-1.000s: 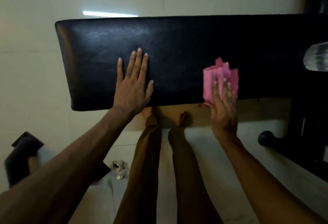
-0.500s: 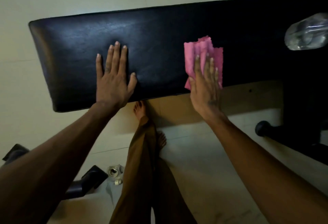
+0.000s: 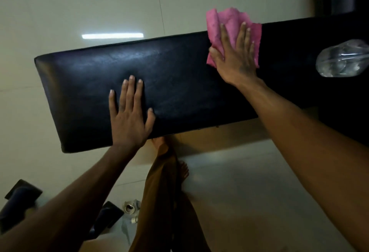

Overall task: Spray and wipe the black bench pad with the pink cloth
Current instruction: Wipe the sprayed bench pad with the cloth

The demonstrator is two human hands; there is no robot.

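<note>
Pink cloth [image 3: 229,23] pressed flat under spread right hand [image 3: 235,59] at bench pad [image 3: 179,91] far edge, left hand [image 3: 129,117] flat near front edge.

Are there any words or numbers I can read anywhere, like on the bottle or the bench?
No readable text anywhere.
Clear bottle: no label shows, and it is blurred.
Black bench pad: plain.
Pink cloth: plain.
Small white things on the floor: too small and dim to tell.

light: dim | glare: strip on floor tiles [image 3: 112,35] at 10 o'clock | blur: clear bottle [image 3: 343,59] at 3 o'clock | edges: wide-angle bowing
</note>
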